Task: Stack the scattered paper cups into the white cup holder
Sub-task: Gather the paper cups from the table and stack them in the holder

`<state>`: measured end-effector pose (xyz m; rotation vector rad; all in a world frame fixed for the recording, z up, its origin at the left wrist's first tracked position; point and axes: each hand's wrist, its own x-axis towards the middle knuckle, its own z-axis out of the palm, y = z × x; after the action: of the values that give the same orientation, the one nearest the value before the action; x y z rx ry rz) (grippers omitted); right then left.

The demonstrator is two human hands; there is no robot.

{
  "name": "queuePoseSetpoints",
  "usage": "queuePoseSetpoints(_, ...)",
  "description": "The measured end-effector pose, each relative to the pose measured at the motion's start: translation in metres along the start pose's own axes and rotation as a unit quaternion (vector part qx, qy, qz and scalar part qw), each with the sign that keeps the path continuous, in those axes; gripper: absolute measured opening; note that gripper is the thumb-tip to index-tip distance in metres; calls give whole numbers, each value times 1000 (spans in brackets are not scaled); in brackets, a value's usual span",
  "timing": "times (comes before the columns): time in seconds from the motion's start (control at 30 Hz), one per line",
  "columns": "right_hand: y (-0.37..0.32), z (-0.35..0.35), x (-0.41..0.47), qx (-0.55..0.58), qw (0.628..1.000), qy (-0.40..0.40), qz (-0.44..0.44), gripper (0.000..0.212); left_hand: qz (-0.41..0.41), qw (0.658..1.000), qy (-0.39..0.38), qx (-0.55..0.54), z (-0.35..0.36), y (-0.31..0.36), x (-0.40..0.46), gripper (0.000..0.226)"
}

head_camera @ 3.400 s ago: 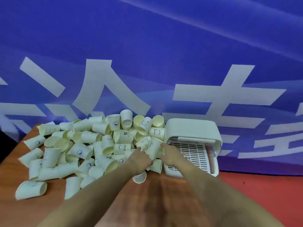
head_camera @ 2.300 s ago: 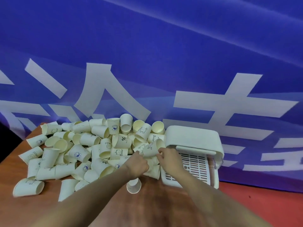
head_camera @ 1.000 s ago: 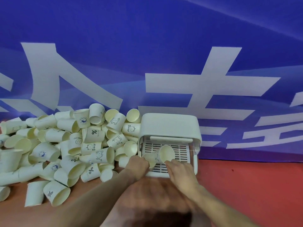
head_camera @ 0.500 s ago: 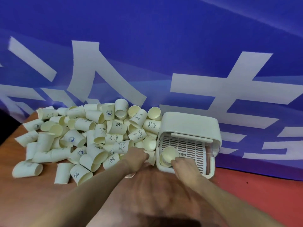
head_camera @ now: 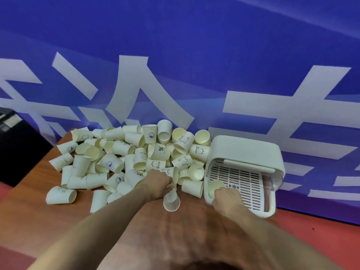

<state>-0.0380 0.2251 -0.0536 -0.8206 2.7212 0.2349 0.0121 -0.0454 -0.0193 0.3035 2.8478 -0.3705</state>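
Our right hand (head_camera: 227, 195) reaches into the front left corner of the white plastic cup holder (head_camera: 245, 152), and its curled fingers seem to grip the cream paper cup (head_camera: 215, 187) that sits there on the slotted white tray (head_camera: 241, 182), mouth facing us; the fingertips are hidden behind the knuckles, so we cannot be sure how tightly. Our left hand (head_camera: 158, 184) lies at the near edge of the heap of scattered cream paper cups (head_camera: 136, 158), fingers curled, though from this head view we cannot tell whether they close on anything. Just below that hand a single tipped paper cup (head_camera: 171, 200) rests on the brown wooden table (head_camera: 29, 221) with its open mouth toward us, touching or nearly touching the knuckles. Many cups in the heap lie on their sides, several printed with small cartoon faces, "Bear", "Hello" or a percent sign; the heap spreads from the table's far left corner up to the holder's left wall. Its hooded white lid stands at the back, against the blue banner with large white characters (head_camera: 175, 65). To the right of the table a red floor (head_camera: 321, 230) shows beneath the banner.
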Motion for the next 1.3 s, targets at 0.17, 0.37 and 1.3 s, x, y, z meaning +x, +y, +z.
queuePoseSetpoints(0.17,-18,-58,30,-7,996,84,-29,22,23,999,-15,47,-18,-7,14,23)
queuePoseSetpoints(0.37,-44,-108,79,-12,991,125,-45,18,89,987,-54,123,-36,-9,30,19)
queuePoseSetpoints(1.3,-56,-110,147,94,988,97,76,20,158,974,-67,148,-31,-5,66,26)
